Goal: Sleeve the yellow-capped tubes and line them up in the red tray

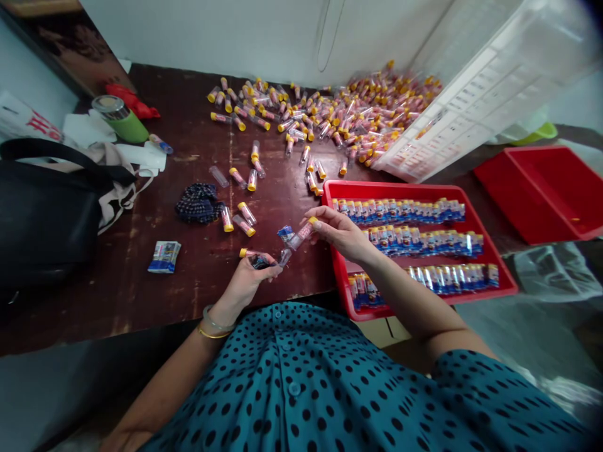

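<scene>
My right hand (pixel 336 232) pinches a clear tube with a yellow cap (pixel 304 232), filled with pink pieces, by its capped end. My left hand (pixel 257 273) is closed on a clear and blue plastic packet (pixel 284 256), whose open-looking end meets the tube's lower end. Another blue packet piece (pixel 285 233) shows just behind the tube. Close to my left fingers lies a yellow-capped tube (pixel 245 252). To the right, a red tray (pixel 396 187) holds rows of packed tubes (pixel 400 238) in blue-printed wrappers. A small stack of flat blue packets (pixel 164 256) lies on the left.
Loose tubes (pixel 367 113) are heaped at the back of the brown table (pixel 188 169), beside a tilted white basket (pixel 452 94). A black bag (pixel 47 213), green bottle (pixel 120 118) and dark checked cloth (pixel 196 203) are left. An empty-looking red bin (pixel 522 201) stands right.
</scene>
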A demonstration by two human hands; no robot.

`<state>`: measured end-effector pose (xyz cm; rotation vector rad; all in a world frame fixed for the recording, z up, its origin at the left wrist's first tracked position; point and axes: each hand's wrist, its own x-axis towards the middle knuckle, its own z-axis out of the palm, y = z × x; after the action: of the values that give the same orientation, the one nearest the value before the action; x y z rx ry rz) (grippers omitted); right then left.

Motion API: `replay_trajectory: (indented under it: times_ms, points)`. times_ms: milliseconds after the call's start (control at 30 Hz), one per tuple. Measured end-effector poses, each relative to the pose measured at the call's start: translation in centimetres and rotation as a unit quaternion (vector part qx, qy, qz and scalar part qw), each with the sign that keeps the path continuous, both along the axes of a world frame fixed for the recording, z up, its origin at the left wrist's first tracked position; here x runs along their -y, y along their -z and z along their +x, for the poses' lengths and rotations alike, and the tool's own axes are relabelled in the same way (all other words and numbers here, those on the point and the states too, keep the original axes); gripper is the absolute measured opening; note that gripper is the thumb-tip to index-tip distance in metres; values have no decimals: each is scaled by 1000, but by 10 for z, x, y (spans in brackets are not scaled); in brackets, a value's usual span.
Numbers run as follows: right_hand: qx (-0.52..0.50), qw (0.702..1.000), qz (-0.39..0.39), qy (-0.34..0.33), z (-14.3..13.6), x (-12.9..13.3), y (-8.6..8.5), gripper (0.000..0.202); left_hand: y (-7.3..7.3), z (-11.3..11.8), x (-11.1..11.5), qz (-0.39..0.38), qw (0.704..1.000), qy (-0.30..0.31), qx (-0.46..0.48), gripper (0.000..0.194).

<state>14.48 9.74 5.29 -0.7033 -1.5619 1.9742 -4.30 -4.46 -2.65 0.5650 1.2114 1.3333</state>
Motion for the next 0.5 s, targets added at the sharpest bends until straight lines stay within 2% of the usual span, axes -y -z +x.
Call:
replay_trajectory:
  times_ms: [167,300,433,500]
  points:
    - [19,998,60,-32,-7,3,-1,28,-10,0,2,-44,997,22,63,33]
    - [61,988,135,-48,-2,-2,-3,26,-9,-1,6,-88,989,53,109,40]
    - [115,961,252,-6,9,-13,-10,17,-5,-1,8,-112,986,87,92,40]
    - [134,941,309,-40,11,-11,-14,18,-5,-2,8,-112,986,95,81,39]
